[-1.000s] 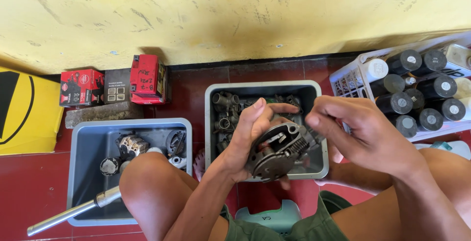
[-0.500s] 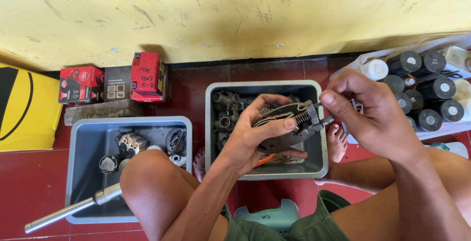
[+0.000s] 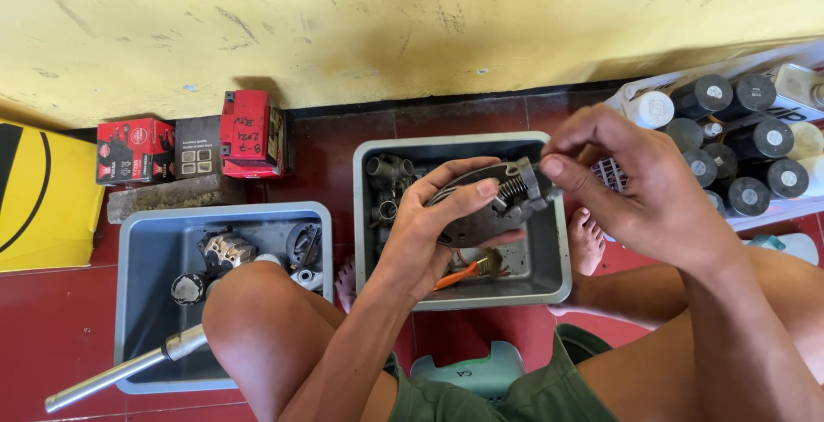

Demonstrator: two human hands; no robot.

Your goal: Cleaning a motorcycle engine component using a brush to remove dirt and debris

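The left hand [image 3: 429, 233] clasps a dark round metal engine part [image 3: 481, 207] above the middle grey tub [image 3: 549, 289], thumb laid across its face. The right hand [image 3: 635, 190] pinches the coil spring [image 3: 512, 187] at the part's upper edge; a firm, level left-hand hold should stop the spring slipping.

two tubs [image 3: 549, 289] side by side, boxes [image 3: 193, 143] behind left tub [image 3: 129, 302]

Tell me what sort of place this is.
Probably a small vehicle repair workshop, worked on the floor: grey tubs of greasy metal parts, a crate of dark spray cans, and a spring-fitted metal part held in both hands.
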